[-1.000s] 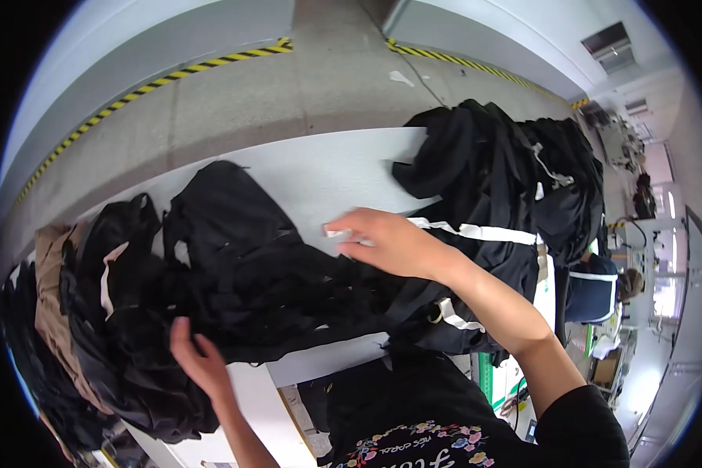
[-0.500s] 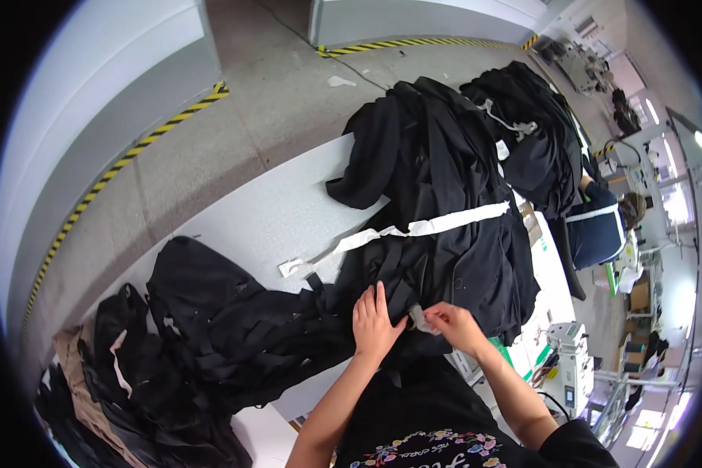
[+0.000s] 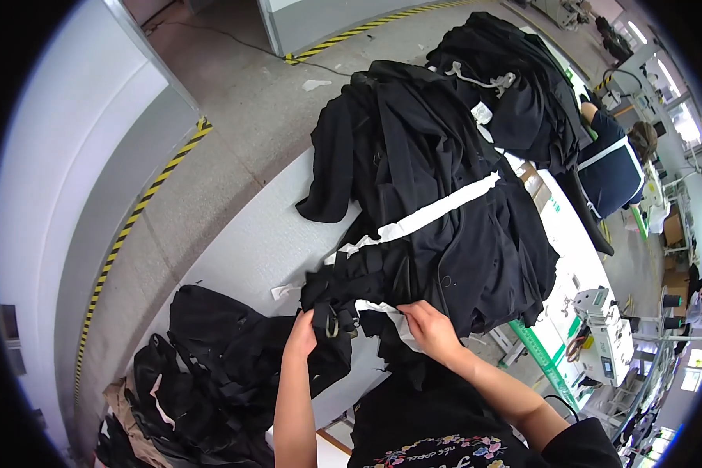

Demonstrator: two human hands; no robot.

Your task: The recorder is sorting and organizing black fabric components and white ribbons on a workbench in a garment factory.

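A bunched mass of black fabric strips (image 3: 343, 285) hangs between my hands over the table's near edge. My left hand (image 3: 302, 335) is closed on the left end of this bunch, beside a small loop that looks greenish. My right hand (image 3: 431, 326) pinches a white strip (image 3: 403, 324) that runs along the bunch's lower right side. Just beyond lies a big pile of black garments (image 3: 437, 156), with a long white band (image 3: 441, 209) laid across it. Part of the bunch hides where that band ends on the left.
More black garments (image 3: 218, 343) lie at the left on the grey table (image 3: 234, 242), with tan cloth (image 3: 125, 405) below. A further black pile (image 3: 515, 86) stands at the far right. A white sewing machine (image 3: 604, 335) is at right; a person (image 3: 612, 171) works beyond it.
My left hand has moved left and gripped the black strips, lifting them off the cloth. My right hand has shifted slightly along the white strip. The view has turned a little.
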